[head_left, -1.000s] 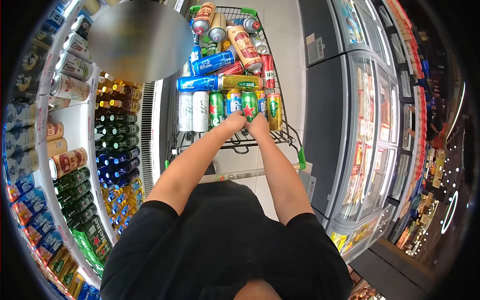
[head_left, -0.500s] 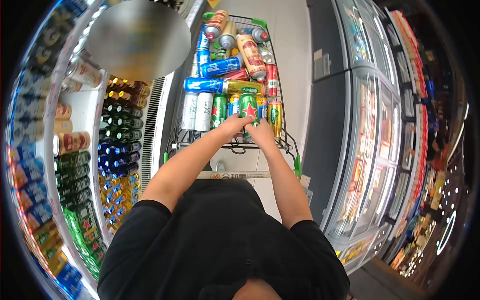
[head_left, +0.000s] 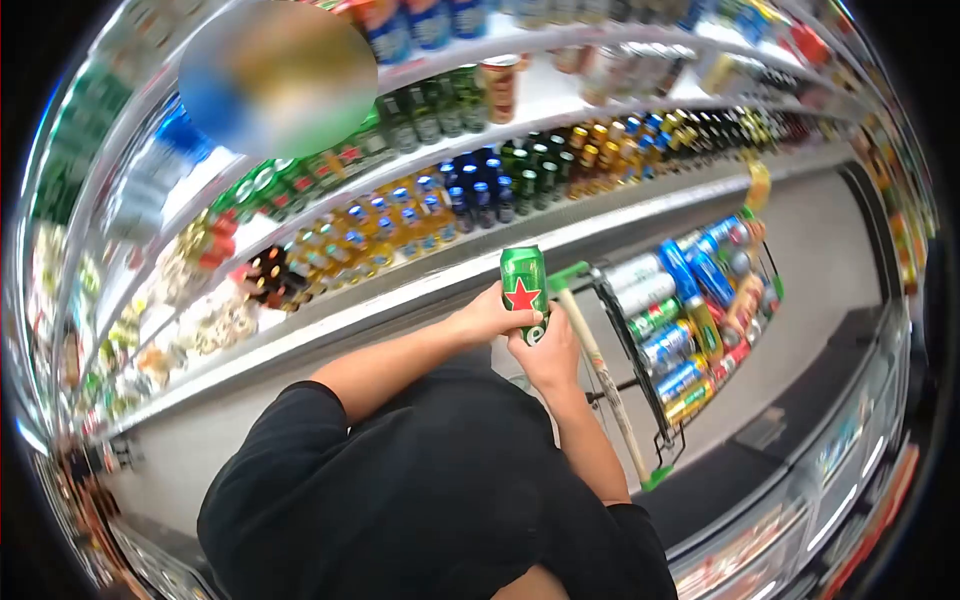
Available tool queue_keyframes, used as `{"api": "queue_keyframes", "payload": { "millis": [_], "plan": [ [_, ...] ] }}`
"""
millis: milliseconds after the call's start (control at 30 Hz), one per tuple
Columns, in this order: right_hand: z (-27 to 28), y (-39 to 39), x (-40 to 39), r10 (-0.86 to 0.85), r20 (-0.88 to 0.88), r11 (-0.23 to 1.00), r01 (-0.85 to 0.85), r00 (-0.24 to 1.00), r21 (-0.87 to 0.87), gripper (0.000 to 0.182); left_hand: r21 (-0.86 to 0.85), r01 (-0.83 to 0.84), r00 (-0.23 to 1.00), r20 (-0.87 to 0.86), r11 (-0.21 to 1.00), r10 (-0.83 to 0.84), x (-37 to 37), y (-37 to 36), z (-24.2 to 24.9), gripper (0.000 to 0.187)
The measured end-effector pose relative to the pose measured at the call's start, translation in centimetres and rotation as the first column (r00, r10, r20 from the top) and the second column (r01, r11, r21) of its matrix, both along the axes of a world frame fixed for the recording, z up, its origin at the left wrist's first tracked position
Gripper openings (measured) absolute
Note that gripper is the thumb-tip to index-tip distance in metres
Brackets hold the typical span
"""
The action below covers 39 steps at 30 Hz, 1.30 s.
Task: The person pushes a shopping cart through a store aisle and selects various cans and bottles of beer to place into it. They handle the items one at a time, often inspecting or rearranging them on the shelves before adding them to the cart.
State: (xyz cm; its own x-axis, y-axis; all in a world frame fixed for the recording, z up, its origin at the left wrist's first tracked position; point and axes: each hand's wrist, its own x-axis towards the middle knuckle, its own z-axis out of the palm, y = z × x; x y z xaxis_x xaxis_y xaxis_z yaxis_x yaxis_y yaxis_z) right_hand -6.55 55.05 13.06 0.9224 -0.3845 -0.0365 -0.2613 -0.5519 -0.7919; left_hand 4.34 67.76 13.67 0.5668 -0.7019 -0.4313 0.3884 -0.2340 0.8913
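A green can with a red star (head_left: 522, 280) is held upright in front of the body, between both hands. My left hand (head_left: 497, 315) has its fingers closed round the can's left side. From the lower right, my right hand (head_left: 549, 352) grips the can's lower part. To the right of the hands stands a shopping cart with a pale handle bar (head_left: 603, 385) and green corner pieces. Inside the cart lie several cans, among them a white can (head_left: 645, 293), a blue can (head_left: 679, 271) and a tan can (head_left: 741, 306).
Shelves of bottles and cans run across the top, with a white shelf edge (head_left: 420, 283) in front of yellow bottles (head_left: 400, 222). A dark-edged freezer case (head_left: 780, 425) lies at the lower right. Grey floor (head_left: 250, 455) shows at the left.
The view and body have turned left towards the shelves, so the cart now appears at the right. The green can is now held away from the cart, still in both hands.
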Motion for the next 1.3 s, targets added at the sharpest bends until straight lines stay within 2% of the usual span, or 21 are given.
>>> {"api": "queue_keyframes", "payload": {
  "millis": [100,200,233,333,367,467,533,567,600,667,733,800,867,933,967,1000,1100,1200,1300],
  "plan": [
    [-1.7,3.5,2.2,0.187,-0.035,0.980,-0.189,0.982,-0.064,0.066,-0.061,-0.167,0.974,-0.163,0.984,0.155,0.1,5.4,-3.4,0.055],
    [-4.0,8.4,5.2,0.400,-0.019,0.914,-0.400,0.916,-0.074,0.066,0.063,-0.397,0.887,-0.231,0.916,0.400,-0.3,11.9,-3.8,0.047],
    [-4.5,12.0,7.3,0.476,-0.033,0.876,-0.477,0.879,-0.062,0.065,0.001,-0.499,0.831,-0.282,0.866,0.479,0.2,16.1,-4.8,0.045],
    [-4.9,18.4,11.3,0.613,-0.093,0.789,-0.614,0.785,0.025,0.069,0.053,-0.645,0.735,-0.232,0.763,0.637,1.7,22.8,-5.5,0.045],
    [-5.1,20.9,12.9,0.649,-0.113,0.760,-0.647,0.752,0.063,0.070,-0.015,-0.651,0.745,-0.207,0.759,0.634,2.8,25.6,-6.7,0.046],
    [-6.0,28.4,18.5,0.744,-0.098,0.668,-0.732,0.661,0.133,0.075,-0.022,-0.745,0.666,0.035,0.667,0.745,6.4,33.8,-9.2,0.046],
    [-6.2,33.7,21.2,0.764,-0.056,0.644,-0.754,0.643,0.127,0.074,0.036,-0.736,0.669,0.191,0.676,0.718,9.2,39.7,-9.1,0.050],
    [-6.2,36.0,22.6,0.781,-0.069,0.625,-0.774,0.621,0.103,0.074,0.086,-0.720,0.682,0.270,0.689,0.679,10.8,42.7,-8.5,0.068],
    [-6.0,38.1,24.1,0.794,-0.078,0.608,-0.790,0.603,0.080,0.073,0.183,-0.749,0.647,0.412,0.637,0.642,12.3,45.0,-7.3,0.072],
    [-5.6,41.6,26.2,0.813,-0.096,0.580,-0.814,0.575,0.035,0.071,0.192,-0.782,0.601,0.483,0.593,0.637,15.9,50.2,-9.0,0.076],
    [-6.2,43.4,27.1,0.824,-0.076,0.564,-0.826,0.561,0.012,0.066,0.268,-0.792,0.597,0.532,0.549,0.601,17.9,51.9,-6.0,0.078],
    [-6.3,44.6,27.7,0.827,-0.067,0.560,-0.828,0.558,0.013,0.064,0.165,-0.813,0.539,0.575,0.558,0.616,21.4,55.1,-8.4,0.077],
    [-7.2,45.6,28.2,0.826,-0.114,0.557,-0.830,0.552,0.022,0.062,0.030,-0.814,0.518,0.489,0.580,0.702,24.6,57.1,-9.1,0.077],
    [-7.8,46.3,28.7,0.827,-0.154,0.551,-0.834,0.541,0.027,0.060,0.057,-0.795,0.545,0.505,0.605,0.669,27.0,57.8,-8.9,0.078],
    [-8.0,46.6,29.0,0.826,-0.167,0.550,-0.834,0.539,0.028,0.060,0.000,-0.777,0.567,0.433,0.629,0.701,28.2,58.5,-10.6,0.079],
    [-8.0,47.0,29.1,0.824,-0.180,0.551,-0.834,0.537,0.031,0.059,0.010,-0.772,0.572,0.446,0.636,0.688,28.9,58.5,-10.6,0.079],
    [-8.2,48.3,30.6,0.775,-0.203,0.614,-0.789,0.599,0.016,0.059,0.037,-0.760,0.585,0.473,0.649,0.658,30.3,58.2,-11.4,0.076],
    [-8.5,50.2,33.2,0.721,-0.068,0.692,-0.721,0.689,0.040,0.058,0.058,-0.727,0.602,0.533,0.684,0.594,31.1,57.9,-10.0,0.073],
    [-8.5,52.2,35.7,0.680,0.108,0.733,-0.675,0.725,-0.081,0.057,0.002,-0.704,0.587,0.565,0.710,0.580,31.6,58.2,-11.1,0.070]
  ]
}}
